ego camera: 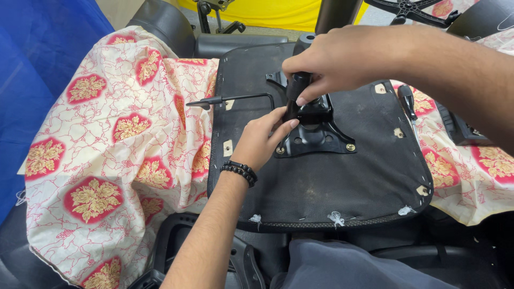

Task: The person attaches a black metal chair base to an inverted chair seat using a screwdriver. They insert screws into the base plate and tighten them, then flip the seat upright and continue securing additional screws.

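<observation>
Under both hands (332,59), black metal mechanism (316,131) bolted to seat (332,182).

Illumination is bright, even and diffuse, apparently from overhead. Shadows are soft and short beneath the hands (300,101). Focus is sharp throughout the centre; no glare, slight wide-angle stretch at the edges

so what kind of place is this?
Probably a chair repair or assembly workshop: an upturned office chair seat with its black tilt mechanism under both hands, a star chair base behind, a screwdriver on patterned cloth.
</observation>
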